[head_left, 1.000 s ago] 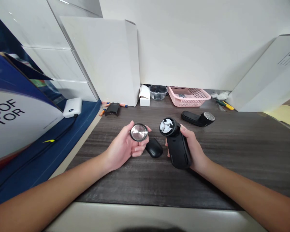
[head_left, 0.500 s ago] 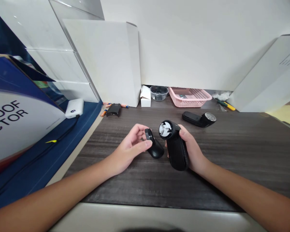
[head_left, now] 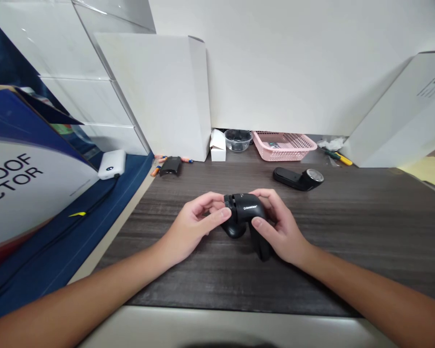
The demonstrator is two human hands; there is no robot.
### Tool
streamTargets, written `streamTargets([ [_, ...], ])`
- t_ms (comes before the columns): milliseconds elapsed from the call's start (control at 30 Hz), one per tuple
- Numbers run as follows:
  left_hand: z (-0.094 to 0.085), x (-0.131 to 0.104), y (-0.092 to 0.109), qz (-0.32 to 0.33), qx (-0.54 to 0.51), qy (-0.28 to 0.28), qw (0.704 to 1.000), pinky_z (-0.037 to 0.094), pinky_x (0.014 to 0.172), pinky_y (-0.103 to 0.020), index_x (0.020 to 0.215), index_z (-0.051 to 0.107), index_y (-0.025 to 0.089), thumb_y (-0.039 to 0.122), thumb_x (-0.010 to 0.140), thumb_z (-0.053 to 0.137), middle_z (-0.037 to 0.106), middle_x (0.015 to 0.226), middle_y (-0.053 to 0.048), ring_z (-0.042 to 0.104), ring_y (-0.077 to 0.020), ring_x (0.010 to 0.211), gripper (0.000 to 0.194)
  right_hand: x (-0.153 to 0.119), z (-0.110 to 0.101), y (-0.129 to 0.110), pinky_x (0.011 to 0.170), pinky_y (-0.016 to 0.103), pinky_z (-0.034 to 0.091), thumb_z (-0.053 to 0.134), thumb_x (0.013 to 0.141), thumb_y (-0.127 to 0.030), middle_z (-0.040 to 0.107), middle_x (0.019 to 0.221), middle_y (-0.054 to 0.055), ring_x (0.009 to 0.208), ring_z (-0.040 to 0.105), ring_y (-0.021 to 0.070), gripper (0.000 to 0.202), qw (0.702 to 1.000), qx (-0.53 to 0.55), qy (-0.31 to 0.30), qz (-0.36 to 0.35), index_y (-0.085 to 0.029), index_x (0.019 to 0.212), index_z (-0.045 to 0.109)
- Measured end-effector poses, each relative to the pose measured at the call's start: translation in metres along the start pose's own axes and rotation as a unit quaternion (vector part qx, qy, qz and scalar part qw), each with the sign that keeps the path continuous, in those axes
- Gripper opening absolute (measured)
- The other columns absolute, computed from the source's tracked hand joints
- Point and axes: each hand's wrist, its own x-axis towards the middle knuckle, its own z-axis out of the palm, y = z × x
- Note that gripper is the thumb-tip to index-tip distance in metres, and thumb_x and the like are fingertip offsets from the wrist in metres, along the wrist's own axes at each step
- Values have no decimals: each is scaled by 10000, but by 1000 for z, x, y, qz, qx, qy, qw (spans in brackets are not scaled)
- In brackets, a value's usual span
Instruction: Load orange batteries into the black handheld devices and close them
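My right hand (head_left: pixel 281 227) is closed around a black handheld device (head_left: pixel 252 208) with small white lettering on its head; its handle points down toward the table. In my left hand (head_left: pixel 195 220) is a smaller black part (head_left: pixel 234 228) with a ribbed ring and a rounded end, pinched between thumb and fingers. The ribbed ring meets the open end of the device's head, with a thin dark gap showing between them. Behind and to the right, a second black device (head_left: pixel 299 179) with a silver round face lies on the table.
On the dark wood-grain table (head_left: pixel 348 241), a pink basket (head_left: pixel 286 153), clear bowl (head_left: pixel 238 140) and small white box (head_left: pixel 218 146) stand at the back. A curved black piece (head_left: pixel 170 166) lies beside orange batteries. A yellow-handled tool (head_left: pixel 343 158) is at the back right.
The device in my right hand has turned so its open end, earlier showing white blades, faces left. It has come against the part in my left hand.
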Motion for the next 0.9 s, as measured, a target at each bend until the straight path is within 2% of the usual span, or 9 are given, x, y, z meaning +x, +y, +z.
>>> streamTargets([
  [167,-1,-1,2,-28,19,-4,999,407,515,-176,978,726,165,582,884,840,641,778,21,494,-68,601,443,-1,-2,-1,769,317,587,761,1001,-445,764,1175,59,996,748,225,461,998,-63,-5,-29,-295,1375,538],
  [333,-2,1,5,-63,8,-27,998,501,516,-179,866,758,142,599,893,821,664,793,-25,588,-108,669,463,2,-5,3,834,343,607,771,990,-433,766,1258,77,1093,762,253,499,995,-90,-16,-43,-295,1414,545],
  [433,-3,1,5,-126,-44,-39,990,565,520,-207,913,784,126,612,898,810,702,864,-82,675,-186,820,487,3,-7,3,903,366,601,783,982,-409,766,1263,66,1097,760,250,498,994,-102,-13,-41,-298,1420,575],
  [500,-2,0,6,-155,-76,-46,984,593,524,-229,933,792,113,616,901,803,717,903,-115,697,-225,892,504,5,-8,2,889,359,594,787,979,-401,767,1239,55,1055,754,236,494,994,-106,-15,-35,-302,1422,592],
  [633,-3,0,7,-160,-84,-43,983,620,530,-251,911,800,97,595,871,834,726,907,-142,696,-241,888,500,7,-11,0,794,323,575,777,984,-405,758,1170,39,941,723,204,497,992,-116,-26,-37,-301,1440,610],
  [767,-7,1,8,-200,-115,-87,969,654,594,-274,1033,815,102,613,911,777,760,1012,-175,710,-236,898,527,9,-13,0,791,324,578,755,998,-415,754,1125,39,912,709,201,498,990,-131,-31,-51,-288,1460,621],
  [900,-8,2,9,-195,-116,-91,970,675,634,-287,1060,807,102,592,903,799,755,1020,-164,718,-239,934,515,10,-14,-1,851,339,599,760,993,-403,766,1259,64,1019,740,223,523,985,-155,-23,-76,-285,1484,624],
])
